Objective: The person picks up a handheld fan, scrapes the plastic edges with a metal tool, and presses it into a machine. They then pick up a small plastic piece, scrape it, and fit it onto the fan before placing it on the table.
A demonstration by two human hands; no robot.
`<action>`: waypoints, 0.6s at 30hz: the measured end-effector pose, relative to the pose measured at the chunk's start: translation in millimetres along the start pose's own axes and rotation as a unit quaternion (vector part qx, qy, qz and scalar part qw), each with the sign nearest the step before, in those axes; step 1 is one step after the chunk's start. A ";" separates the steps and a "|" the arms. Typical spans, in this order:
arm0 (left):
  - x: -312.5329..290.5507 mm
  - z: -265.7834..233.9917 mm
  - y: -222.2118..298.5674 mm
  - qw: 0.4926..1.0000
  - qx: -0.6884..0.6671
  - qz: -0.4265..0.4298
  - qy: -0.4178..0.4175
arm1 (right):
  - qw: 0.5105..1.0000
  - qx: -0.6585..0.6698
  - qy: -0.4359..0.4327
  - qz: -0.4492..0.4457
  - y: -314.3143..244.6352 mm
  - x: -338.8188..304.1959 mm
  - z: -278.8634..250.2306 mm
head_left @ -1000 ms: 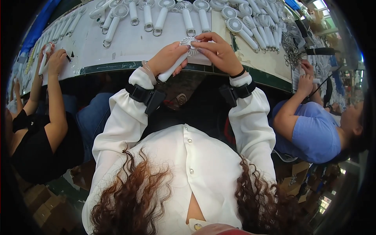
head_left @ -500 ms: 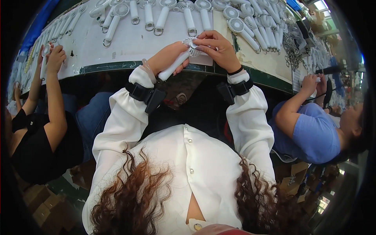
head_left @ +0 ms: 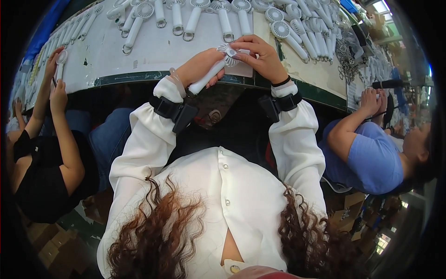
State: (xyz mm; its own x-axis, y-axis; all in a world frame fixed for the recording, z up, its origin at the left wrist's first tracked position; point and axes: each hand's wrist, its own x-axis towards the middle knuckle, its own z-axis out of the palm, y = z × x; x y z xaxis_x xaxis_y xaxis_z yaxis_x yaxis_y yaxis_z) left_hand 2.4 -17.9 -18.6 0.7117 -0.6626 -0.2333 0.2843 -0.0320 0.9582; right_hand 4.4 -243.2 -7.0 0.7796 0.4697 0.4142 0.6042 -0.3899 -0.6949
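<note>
A white handheld fan (head_left: 209,77) is held over the table's near edge, its round slatted head up and its handle slanting down toward my left wrist. My left hand (head_left: 200,67) is wrapped round it just below the head. The fingers of my right hand (head_left: 260,56) are bent against the right side of the fan head, thumb and fingertips touching its centre. Whether a small part is pinched there I cannot make out. Beyond my hands, several white fans (head_left: 193,21) with metal rings at their handle ends lie in a row on the white table (head_left: 153,58).
More fans (head_left: 297,35) are heaped at the right, beside a pile of metal clips or chains (head_left: 348,63). The table has a dark green front edge (head_left: 306,89). A person in black (head_left: 51,162) works at the left with a fan; another in blue (head_left: 367,153) sits at the right.
My hands and the fan have barely moved; my right hand shifts very slightly. The person at the left has lowered one hand and now shows a fan upright.
</note>
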 end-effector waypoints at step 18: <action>-3.2 2.5 6.0 1.000 0.010 -0.021 -0.001 | 0.996 0.040 -0.077 0.017 8.2 8.3 -8.4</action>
State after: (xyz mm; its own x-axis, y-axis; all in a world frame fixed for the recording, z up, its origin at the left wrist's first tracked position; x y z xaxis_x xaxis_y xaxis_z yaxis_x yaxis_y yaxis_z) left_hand 0.2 -17.9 -11.7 0.6984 -0.6617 -0.2728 0.3008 -0.0744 0.9508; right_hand 17.2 -249.2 -4.3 0.7608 0.5763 0.2984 0.5582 -0.3465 -0.7539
